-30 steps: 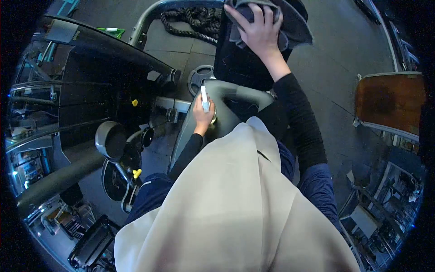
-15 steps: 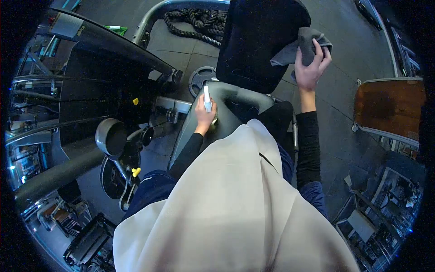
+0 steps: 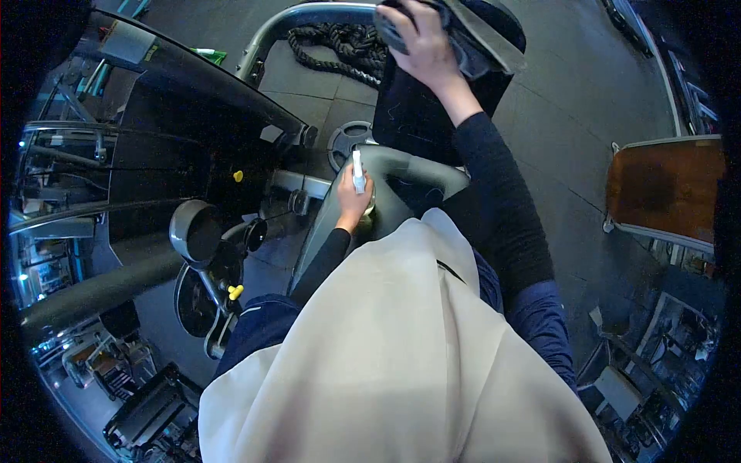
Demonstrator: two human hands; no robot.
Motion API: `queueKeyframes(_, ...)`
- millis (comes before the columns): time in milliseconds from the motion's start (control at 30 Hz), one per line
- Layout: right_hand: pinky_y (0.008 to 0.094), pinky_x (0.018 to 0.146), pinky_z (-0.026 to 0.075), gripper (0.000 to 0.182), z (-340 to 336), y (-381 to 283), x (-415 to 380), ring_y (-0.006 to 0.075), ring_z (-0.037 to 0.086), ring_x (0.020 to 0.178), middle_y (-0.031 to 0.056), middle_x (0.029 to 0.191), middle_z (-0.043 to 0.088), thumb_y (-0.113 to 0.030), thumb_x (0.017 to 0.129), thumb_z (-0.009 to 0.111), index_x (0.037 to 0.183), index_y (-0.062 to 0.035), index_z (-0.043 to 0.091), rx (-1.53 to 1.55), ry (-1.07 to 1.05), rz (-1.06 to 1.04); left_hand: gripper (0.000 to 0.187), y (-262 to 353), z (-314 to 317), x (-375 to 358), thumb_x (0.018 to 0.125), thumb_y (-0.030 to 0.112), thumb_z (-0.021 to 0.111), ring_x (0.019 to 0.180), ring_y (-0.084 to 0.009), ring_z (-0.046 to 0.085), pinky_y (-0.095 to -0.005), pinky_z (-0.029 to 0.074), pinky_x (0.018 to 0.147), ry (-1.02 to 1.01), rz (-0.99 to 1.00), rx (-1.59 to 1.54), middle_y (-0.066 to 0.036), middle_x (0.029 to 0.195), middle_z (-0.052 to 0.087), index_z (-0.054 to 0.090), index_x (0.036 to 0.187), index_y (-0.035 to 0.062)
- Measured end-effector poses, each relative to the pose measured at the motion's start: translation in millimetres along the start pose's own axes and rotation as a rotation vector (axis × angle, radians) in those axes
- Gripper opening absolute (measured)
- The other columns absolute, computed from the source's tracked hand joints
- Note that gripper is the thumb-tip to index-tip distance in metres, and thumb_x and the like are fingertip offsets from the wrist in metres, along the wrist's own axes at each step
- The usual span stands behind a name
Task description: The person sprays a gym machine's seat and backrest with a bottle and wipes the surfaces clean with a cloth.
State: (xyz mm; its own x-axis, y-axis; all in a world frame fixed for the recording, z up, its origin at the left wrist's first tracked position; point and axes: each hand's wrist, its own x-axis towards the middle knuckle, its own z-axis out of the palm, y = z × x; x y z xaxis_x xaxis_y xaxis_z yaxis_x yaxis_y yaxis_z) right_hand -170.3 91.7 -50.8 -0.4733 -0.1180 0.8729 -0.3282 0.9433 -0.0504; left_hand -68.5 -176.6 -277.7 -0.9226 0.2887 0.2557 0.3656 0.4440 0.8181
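My left hand (image 3: 353, 202) is closed around a spray bottle with a white trigger head (image 3: 358, 171). It is held just above a grey-green part of the gym machine (image 3: 316, 231); most of the bottle's body is hidden by the hand. At the top of the view, my right hand (image 3: 429, 55) grips a grey cloth (image 3: 472, 48) over the upper part of a black padded backrest (image 3: 413, 116). One flap of the cloth spreads to the right of the fingers. Pale hairs or threads show on the pad's lower part.
A black battle rope (image 3: 332, 54) lies coiled behind a curved metal tube (image 3: 309, 11). Below it, a weight plate (image 3: 351, 139) is on the floor. A round grey roller pad (image 3: 197, 231) and yellow knobs sit at left. A brown board (image 3: 668, 193) stands at right.
My right hand has swept the cloth left and upward from the backrest's right edge to its upper part. My left hand keeps the spray bottle in nearly the same place.
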Motion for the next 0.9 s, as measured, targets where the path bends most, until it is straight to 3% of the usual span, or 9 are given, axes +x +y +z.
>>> queueKeyframes(33,0.0371,0.095,0.048,0.059,-1.4,-7.7,3.6,0.0250,0.049,0.113,0.0054,0.121,0.051,-0.006,0.070,0.071,0.125,-0.0227,0.057,-0.074,-0.036,-0.011,0.034,1.4,-1.0,-0.2,0.076,0.009,0.068,0.084,-0.0352,0.065,-0.0424,0.052,0.073,-0.007,-0.008,-0.017,-0.015,0.092,0.065,0.055,0.108,0.0045)
queueKeyframes(167,0.0336,0.088,0.053,0.058,13.6,0.0,-10.9,0.0210,0.052,0.113,0.0019,0.123,0.053,-0.002,0.075,0.063,0.127,-0.0290,0.058,-0.157,-0.246,-0.321,0.032,0.2,0.9,-0.7,0.077,0.009,0.067,0.084,-0.0346,0.065,-0.0423,0.052,0.073,0.019,0.011,0.022,-0.014,0.091,0.066,0.056,0.107,0.0050)
queueKeyframes(267,0.0327,0.088,0.055,0.057,-16.3,5.3,-6.8,0.0210,0.051,0.113,0.0019,0.123,0.052,-0.001,0.074,0.063,0.123,-0.0293,0.061,-0.249,-0.376,-0.399,0.032,3.9,-1.4,-1.2,0.078,0.010,0.067,0.084,-0.0342,0.065,-0.0424,0.052,0.073,0.008,-0.004,0.022,-0.013,0.089,0.066,0.055,0.108,0.0055)
queueKeyframes(333,0.0281,0.081,0.058,0.059,-35.9,15.8,-9.7,0.0211,0.052,0.111,0.0022,0.119,0.053,0.002,0.070,0.064,0.118,-0.0314,0.064,-0.302,-0.333,-0.313,0.033,1.9,0.3,0.6,0.078,0.010,0.067,0.083,-0.0339,0.066,-0.0424,0.052,0.073,0.005,-0.012,0.012,-0.013,0.089,0.066,0.055,0.108,0.0056)
queueKeyframes(400,0.0303,0.077,0.056,0.044,-64.4,25.0,-16.5,0.0228,0.053,0.106,0.0024,0.112,0.053,-0.009,0.072,0.068,0.111,-0.0297,0.066,-0.355,-0.265,-0.220,0.033,-0.1,0.6,0.7,0.078,0.011,0.067,0.083,-0.0336,0.066,-0.0423,0.052,0.073,-0.007,-0.002,0.022,-0.012,0.089,0.066,0.055,0.109,0.0056)
queueKeyframes(567,0.0400,0.090,0.046,0.063,-122.9,46.5,-61.5,0.0288,0.050,0.105,0.0066,0.105,0.052,-0.012,0.058,0.080,0.116,-0.0297,0.066,-0.341,-0.080,0.091,0.034,-1.2,4.5,4.8,0.078,0.011,0.068,0.082,-0.0335,0.066,-0.0424,0.052,0.072,-0.012,0.004,0.023,-0.012,0.089,0.066,0.055,0.109,0.0058)
queueKeyframes(733,0.0472,0.100,0.036,0.058,-127.8,43.0,-102.4,0.0351,0.047,0.114,0.0151,0.115,0.053,-0.008,0.069,0.076,0.123,-0.0141,0.057,-0.234,0.339,0.456,0.036,5.8,5.1,6.3,0.076,0.011,0.068,0.083,-0.0339,0.065,-0.0430,0.052,0.072,0.001,-0.025,0.047,-0.012,0.090,0.065,0.055,0.109,0.0065)
queueKeyframes(767,0.0486,0.102,0.034,0.056,-126.6,40.8,-107.4,0.0373,0.046,0.118,0.0164,0.120,0.053,-0.007,0.073,0.074,0.125,-0.0098,0.054,-0.288,0.282,0.444,0.036,4.5,5.6,6.6,0.076,0.011,0.069,0.083,-0.0340,0.065,-0.0431,0.052,0.071,0.016,-0.006,0.050,-0.012,0.091,0.065,0.055,0.108,0.0066)
queueKeyframes(900,0.0534,0.106,0.032,0.058,-92.2,22.4,-97.0,0.0381,0.044,0.123,0.0154,0.126,0.050,-0.004,0.071,0.073,0.125,-0.0172,0.055,-0.295,0.083,0.311,0.035,0.9,6.4,6.5,0.075,0.012,0.069,0.083,-0.0343,0.065,-0.0431,0.051,0.071,0.017,0.007,0.029,-0.012,0.090,0.065,0.055,0.107,0.0068)
